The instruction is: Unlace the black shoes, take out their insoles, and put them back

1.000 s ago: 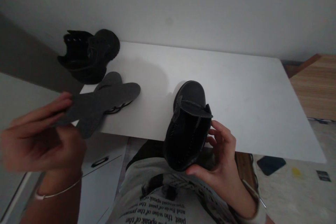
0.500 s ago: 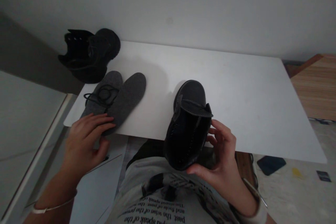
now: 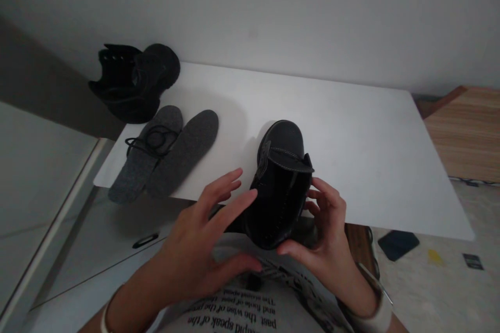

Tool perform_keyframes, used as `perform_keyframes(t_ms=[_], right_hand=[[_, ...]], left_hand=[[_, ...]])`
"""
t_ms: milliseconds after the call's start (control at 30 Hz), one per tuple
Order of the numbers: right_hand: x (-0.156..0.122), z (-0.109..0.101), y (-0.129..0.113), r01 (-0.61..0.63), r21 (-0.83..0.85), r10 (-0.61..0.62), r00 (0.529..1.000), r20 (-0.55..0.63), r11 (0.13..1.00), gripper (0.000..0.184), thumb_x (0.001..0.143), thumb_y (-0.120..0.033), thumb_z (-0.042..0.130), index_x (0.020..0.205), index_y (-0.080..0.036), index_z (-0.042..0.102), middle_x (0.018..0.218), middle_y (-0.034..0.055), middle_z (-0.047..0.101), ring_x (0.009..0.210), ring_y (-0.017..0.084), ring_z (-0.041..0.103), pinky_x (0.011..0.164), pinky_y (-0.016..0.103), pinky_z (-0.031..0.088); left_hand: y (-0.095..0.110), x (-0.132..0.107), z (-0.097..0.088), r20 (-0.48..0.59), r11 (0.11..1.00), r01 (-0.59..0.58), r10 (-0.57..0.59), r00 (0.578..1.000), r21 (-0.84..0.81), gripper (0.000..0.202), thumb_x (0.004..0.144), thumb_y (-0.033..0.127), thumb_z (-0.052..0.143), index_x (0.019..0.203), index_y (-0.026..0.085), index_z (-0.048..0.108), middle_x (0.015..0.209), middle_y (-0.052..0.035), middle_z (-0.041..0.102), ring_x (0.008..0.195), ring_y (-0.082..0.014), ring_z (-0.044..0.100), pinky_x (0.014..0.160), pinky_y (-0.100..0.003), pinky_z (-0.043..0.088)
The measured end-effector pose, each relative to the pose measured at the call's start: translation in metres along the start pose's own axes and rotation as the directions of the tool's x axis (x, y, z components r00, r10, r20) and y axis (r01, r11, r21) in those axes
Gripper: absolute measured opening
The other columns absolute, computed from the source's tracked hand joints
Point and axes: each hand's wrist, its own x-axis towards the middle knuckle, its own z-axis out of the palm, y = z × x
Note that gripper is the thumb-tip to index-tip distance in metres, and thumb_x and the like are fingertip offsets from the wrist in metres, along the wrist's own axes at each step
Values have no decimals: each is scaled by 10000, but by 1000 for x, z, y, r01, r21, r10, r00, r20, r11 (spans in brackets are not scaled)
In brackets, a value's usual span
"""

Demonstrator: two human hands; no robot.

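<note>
Our left hand (image 3: 195,247) has moved from the gray insoles (image 3: 191,151) to just left of our grip on the black leather shoe (image 3: 279,187), its fingers spread and holding nothing, while our right hand (image 3: 328,244) holds the shoe's heel and right side. With its heel seeming to poke past the white tabletop's (image 3: 375,166) near edge, the shoe could tip toward us if that hold slips; right of the grip, we have wide tabletop for sliding it.
</note>
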Motion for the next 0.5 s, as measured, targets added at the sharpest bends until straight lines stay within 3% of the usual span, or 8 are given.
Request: perform_keyframes(t_ms=[67, 133, 200, 300, 400, 500], right_hand=[[0, 0, 0, 8, -5, -8, 1000, 12, 1000, 969, 783, -593, 787, 1551, -348, 250, 1477, 104, 326, 1242, 282, 462, 932, 416, 561], [-1, -1, 0, 29, -16, -29, 999, 35, 999, 936, 824, -567, 764, 1565, -340, 238, 1487, 104, 314, 1265, 284, 443, 961, 426, 546], [-1, -2, 1, 64, -21, -63, 996, 58, 998, 862, 893, -530, 701, 1581, -331, 221, 1499, 105, 302, 1288, 283, 421, 991, 436, 528], [1, -6, 5, 114, 3, -114, 991, 75, 993, 731, 975, -486, 587, 1587, -313, 227, 1510, 114, 303, 1302, 283, 411, 973, 434, 532], [7, -14, 13, 129, -50, -126, 990, 60, 990, 607, 995, -412, 561, 1541, -278, 330, 1461, 135, 378, 1202, 272, 493, 911, 438, 543], [15, -24, 27, 96, -227, -117, 990, -82, 969, 444, 986, -291, 575, 1418, -242, 484, 1326, 131, 491, 1025, 237, 569, 865, 446, 526]], left_hand=[[10, 8, 11, 72, 999, 35, -33, 997, -20, 964, 756, 645, 767, 1529, 261, 335, 1645, -227, 222, 1336, -377, 554, 944, -507, 619], [18, 14, 19, 121, 995, 90, -85, 989, -35, 861, 712, 607, 823, 1412, 240, 480, 1667, -240, 151, 1286, -405, 598, 862, -513, 649], [24, 18, 25, 121, 985, 158, -150, 981, -62, 581, 736, 508, 842, 1188, 215, 623, 1678, -228, 135, 1217, -397, 652, 833, -516, 655], [29, 20, 28, 85, 972, 211, -203, 975, -98, 256, 798, 399, 806, 895, 196, 685, 1688, -181, 176, 1114, -348, 713, 855, -506, 649], [28, 19, 25, 39, 979, 165, -162, 986, -116, 215, 878, 347, 714, 746, 180, 682, 1697, -155, 180, 1036, -316, 746, 833, -462, 659], [25, 17, 19, -18, 987, 118, -120, 993, -105, 250, 932, 336, 643, 748, 177, 700, 1683, -167, 218, 923, -293, 773, 726, -420, 679]])
